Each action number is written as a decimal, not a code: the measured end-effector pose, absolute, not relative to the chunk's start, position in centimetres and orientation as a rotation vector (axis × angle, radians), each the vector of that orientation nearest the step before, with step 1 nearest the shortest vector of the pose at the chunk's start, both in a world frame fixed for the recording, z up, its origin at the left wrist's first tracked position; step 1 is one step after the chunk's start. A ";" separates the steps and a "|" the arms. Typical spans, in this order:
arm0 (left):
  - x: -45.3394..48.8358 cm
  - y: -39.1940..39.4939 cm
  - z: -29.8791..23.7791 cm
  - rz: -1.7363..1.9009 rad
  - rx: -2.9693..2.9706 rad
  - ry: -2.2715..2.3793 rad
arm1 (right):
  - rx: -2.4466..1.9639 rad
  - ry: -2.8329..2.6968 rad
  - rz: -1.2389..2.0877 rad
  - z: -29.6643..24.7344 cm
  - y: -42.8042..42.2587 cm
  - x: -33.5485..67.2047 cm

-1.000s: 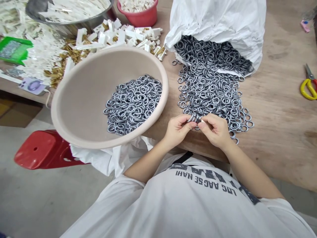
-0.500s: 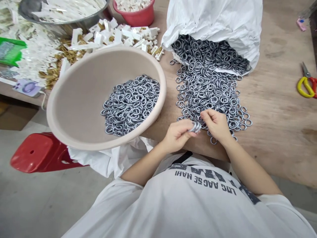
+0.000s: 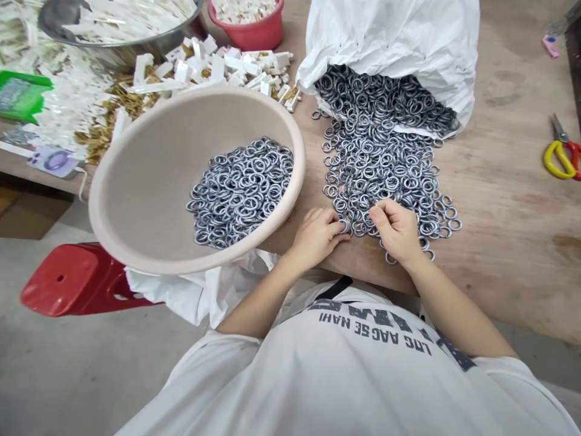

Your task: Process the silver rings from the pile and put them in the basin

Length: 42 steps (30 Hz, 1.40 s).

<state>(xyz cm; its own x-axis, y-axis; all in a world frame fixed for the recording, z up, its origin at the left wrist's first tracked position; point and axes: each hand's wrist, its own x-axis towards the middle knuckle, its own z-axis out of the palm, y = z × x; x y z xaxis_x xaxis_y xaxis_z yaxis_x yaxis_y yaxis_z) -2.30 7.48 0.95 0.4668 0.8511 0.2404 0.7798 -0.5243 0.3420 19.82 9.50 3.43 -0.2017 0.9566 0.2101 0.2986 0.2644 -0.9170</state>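
Observation:
A heap of grey metal rings (image 3: 381,163) spills from a white bag (image 3: 394,42) onto the wooden table (image 3: 508,200). My left hand (image 3: 315,236) rests at the heap's near edge, fingers curled and pinched on a few rings. My right hand (image 3: 394,230) sits just right of it, thumb and fingers pinched on rings at the heap's near edge. A beige plastic basin (image 3: 145,181) to the left holds more rings (image 3: 242,191) and overhangs the table edge.
Yellow-handled scissors (image 3: 560,156) lie at the far right. White plastic parts and brass pieces (image 3: 213,66) are strewn behind the basin, with a red bowl (image 3: 252,27) and a metal bowl (image 3: 118,24). A red stool (image 3: 77,281) stands on the floor at left.
My hands were together above the table edge handling rings; both have dropped onto the heap's near edge and moved slightly apart, the left one lowering to the table.

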 end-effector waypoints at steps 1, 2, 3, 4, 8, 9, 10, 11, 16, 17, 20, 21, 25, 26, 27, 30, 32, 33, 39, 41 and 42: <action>-2.3 7.6 1.0 0.535 2.569 1.400 | -1.167 -1.696 0.955 3.4 9.5 19.8; -2.2 7.7 1.0 0.514 2.594 1.379 | -1.167 -1.708 0.945 3.5 9.5 19.8; -2.2 7.8 1.1 0.501 2.611 1.357 | -1.167 -1.715 0.937 3.5 9.4 19.7; -2.2 7.9 1.1 0.494 2.623 1.337 | -1.168 -1.718 0.928 3.6 9.4 19.7; -2.4 7.7 0.7 0.476 2.659 1.325 | -1.170 -1.719 0.906 3.6 9.5 19.8; -2.4 7.6 0.5 0.483 2.659 1.345 | -1.168 -1.721 0.907 3.6 9.5 19.9; -2.5 7.4 0.3 0.504 2.645 1.372 | -1.168 -1.725 0.908 3.5 9.5 19.9; -2.4 7.3 0.2 0.542 2.612 1.399 | -1.168 -1.733 0.910 3.5 9.5 19.9; -1.6 6.8 1.1 0.933 2.208 1.387 | -1.090 -1.864 1.008 3.4 9.4 19.6; -1.3 6.7 1.5 1.000 2.123 1.338 | -1.062 -1.887 1.048 3.4 9.3 19.5; -0.2 6.7 2.3 1.134 1.908 1.202 | -1.037 -1.863 1.143 3.3 9.3 19.4; 0.1 6.7 2.5 1.161 1.846 1.181 | -1.047 -1.833 1.158 3.3 9.3 19.4; 1.0 6.7 2.7 1.188 1.641 1.152 | -1.052 -1.717 1.211 3.0 9.4 19.5; 1.1 6.7 2.8 1.173 1.606 1.126 | -1.029 -1.680 1.247 3.0 9.4 19.5; 1.2 6.7 3.0 1.149 1.571 1.090 | -1.002 -1.637 1.290 3.0 9.4 19.5; 1.5 6.6 3.5 1.051 1.406 0.957 | -0.939 -1.514 1.386 3.0 9.3 19.5; 1.6 6.5 3.7 1.007 1.246 0.875 | -0.916 -1.465 1.414 3.1 9.3 19.5; 1.7 6.4 3.7 0.996 1.169 0.842 | -0.906 -1.452 1.421 3.2 9.3 19.5; 1.7 6.2 3.1 0.991 0.926 0.717 | -0.897 -1.445 1.399 3.2 9.3 19.4; 1.7 6.2 2.9 0.996 0.910 0.690 | -0.899 -1.447 1.415 3.2 9.4 19.5; 1.7 6.3 2.9 1.002 0.910 0.687 | -0.903 -1.453 1.420 3.1 9.4 19.5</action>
